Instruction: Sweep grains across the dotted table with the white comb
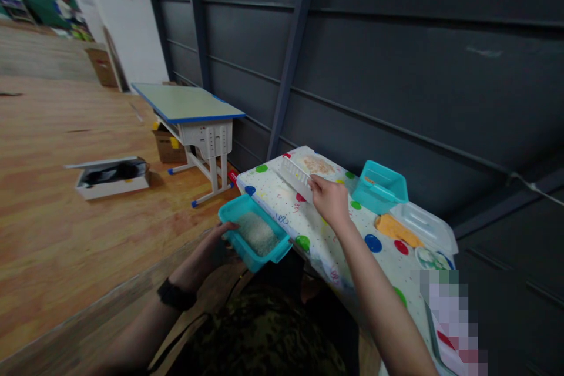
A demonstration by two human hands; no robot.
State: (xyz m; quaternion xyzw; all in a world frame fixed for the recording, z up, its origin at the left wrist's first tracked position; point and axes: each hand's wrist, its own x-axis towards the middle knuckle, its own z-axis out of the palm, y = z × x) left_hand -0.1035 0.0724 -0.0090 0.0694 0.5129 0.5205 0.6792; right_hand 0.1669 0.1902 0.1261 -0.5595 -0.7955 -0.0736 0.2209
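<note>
My left hand (220,241) grips the left rim of a turquoise plastic container (227,211), which is held just off the table's front edge. White grains (255,234) that look like rice lie in it. My right hand (329,200) is closed on a white slotted plastic strip (296,177), which stands on edge at the tabletop. Just beyond the strip is a patch of pale brown bits (318,164). A second turquoise container (383,200) sits to the right of my right hand, with a few brown bits inside.
The table's cloth (282,202) is white with coloured balloons. An orange cloth (399,231), a clear lid (429,229) and a round patterned item (432,258) lie toward its right end. A dark panelled wall (396,70) stands behind. A desk (189,103) and a white box (114,182) are left.
</note>
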